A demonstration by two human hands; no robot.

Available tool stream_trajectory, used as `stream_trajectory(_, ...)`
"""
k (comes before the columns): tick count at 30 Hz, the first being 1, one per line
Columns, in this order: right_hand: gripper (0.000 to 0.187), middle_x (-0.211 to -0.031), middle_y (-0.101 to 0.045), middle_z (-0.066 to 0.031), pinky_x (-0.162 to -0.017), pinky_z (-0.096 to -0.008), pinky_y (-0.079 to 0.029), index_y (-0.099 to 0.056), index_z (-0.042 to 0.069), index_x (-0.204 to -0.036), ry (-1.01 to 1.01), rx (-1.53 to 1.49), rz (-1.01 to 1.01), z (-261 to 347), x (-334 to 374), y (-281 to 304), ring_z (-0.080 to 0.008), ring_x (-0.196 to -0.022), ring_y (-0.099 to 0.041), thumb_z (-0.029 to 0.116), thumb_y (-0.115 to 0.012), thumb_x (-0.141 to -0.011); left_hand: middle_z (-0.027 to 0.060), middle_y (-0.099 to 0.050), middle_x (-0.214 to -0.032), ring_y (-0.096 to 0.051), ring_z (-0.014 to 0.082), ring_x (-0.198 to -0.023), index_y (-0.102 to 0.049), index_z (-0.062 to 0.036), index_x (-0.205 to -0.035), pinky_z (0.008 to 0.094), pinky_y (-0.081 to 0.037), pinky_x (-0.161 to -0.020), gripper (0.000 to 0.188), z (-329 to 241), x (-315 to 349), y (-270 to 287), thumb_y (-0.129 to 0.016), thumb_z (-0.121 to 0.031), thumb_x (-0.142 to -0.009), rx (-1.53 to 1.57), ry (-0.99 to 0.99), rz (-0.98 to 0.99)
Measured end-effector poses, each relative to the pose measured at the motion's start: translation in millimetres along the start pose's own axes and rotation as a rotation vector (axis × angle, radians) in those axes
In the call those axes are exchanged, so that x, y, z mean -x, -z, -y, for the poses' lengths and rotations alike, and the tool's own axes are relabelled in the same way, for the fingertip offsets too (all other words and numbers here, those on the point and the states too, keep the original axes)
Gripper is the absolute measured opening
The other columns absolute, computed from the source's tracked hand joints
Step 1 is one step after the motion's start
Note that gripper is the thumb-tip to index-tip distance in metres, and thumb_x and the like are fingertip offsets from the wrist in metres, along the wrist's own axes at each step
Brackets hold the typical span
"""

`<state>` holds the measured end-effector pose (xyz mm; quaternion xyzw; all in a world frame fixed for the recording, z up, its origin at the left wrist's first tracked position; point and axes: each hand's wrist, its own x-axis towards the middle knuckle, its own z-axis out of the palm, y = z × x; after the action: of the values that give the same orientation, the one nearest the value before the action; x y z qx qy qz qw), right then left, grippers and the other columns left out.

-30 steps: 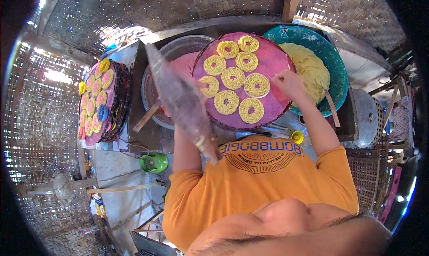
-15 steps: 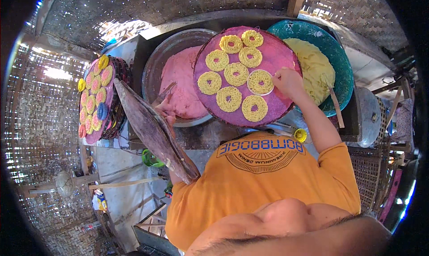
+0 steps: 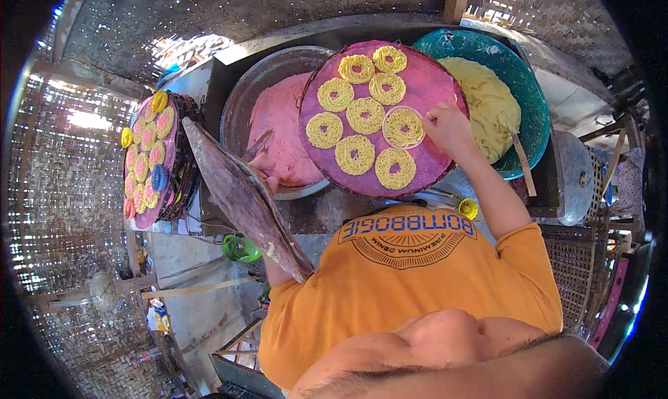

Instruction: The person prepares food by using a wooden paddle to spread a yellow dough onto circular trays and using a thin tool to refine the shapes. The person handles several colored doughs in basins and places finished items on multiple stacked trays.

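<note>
The right hand (image 3: pixel 451 129) holds a white ring (image 3: pixel 403 148) around yellow dough (image 3: pixel 396 136).

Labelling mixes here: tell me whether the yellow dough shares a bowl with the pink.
No, the yellow dough is in the teal basin, the pink dough in the grey bowl.

The one view comes from a fisheye camera on the wearer's head (image 3: pixel 445 354), looking steeply down and slightly forward. Head and shirt (image 3: pixel 410 294) loom very near along the lower edge; the tray (image 3: pixel 430 72) sits farther off, above centre; the wall (image 3: pixel 278 5) bends across the top.
</note>
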<state>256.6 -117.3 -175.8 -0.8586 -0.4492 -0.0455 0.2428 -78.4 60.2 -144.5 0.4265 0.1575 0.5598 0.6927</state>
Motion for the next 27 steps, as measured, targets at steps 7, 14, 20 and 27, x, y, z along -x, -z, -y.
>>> stream_trajectory(7,0.017,-0.072,-0.059,-0.0098,-0.064,-0.0400,-0.049,-0.064,0.008,-0.069,-0.035,-0.065,0.029,9,-3,15,-0.0286,-0.074,-0.059,0.024,-0.058,-0.071,0.0037,-0.057,-0.076,-0.056,0.0180,-0.069,-0.057,-0.0048,-0.091,0.0315,-0.046,-0.066,0.023,1,5,0,-0.066,-0.018,-0.074,-0.006,0.006,-0.007)
stream_trajectory(14,0.017,-0.073,-0.058,-0.0094,-0.063,-0.0398,-0.048,-0.062,0.007,-0.066,-0.014,-0.054,-0.047,4,-1,9,-0.0280,-0.075,-0.058,0.023,-0.058,-0.072,0.0039,-0.057,-0.076,-0.057,0.0185,-0.069,-0.057,-0.0049,-0.090,0.0321,-0.046,-0.066,0.024,-1,6,-1,-0.065,-0.019,-0.073,-0.005,0.011,0.003)
stream_trajectory(20,0.017,-0.074,-0.058,-0.0097,-0.063,-0.0390,-0.047,-0.063,0.007,-0.069,0.045,-0.035,-0.080,7,4,7,-0.0284,-0.073,-0.058,0.023,-0.060,-0.073,0.0041,-0.058,-0.076,-0.057,0.0190,-0.070,-0.058,-0.0050,-0.089,0.0325,-0.046,-0.067,0.024,-3,7,1,-0.065,-0.021,-0.073,-0.005,0.008,0.000)
stream_trajectory(27,0.017,-0.092,-0.062,-0.0182,-0.071,-0.0399,-0.049,-0.065,0.009,-0.073,-0.020,-0.013,-0.092,-2,7,9,-0.0313,-0.086,-0.060,0.024,-0.060,-0.073,0.0044,-0.058,-0.076,-0.058,0.0195,-0.070,-0.058,-0.0050,-0.088,0.0330,-0.046,-0.068,0.024,-3,9,0,-0.065,-0.022,-0.073,-0.005,0.013,0.006)
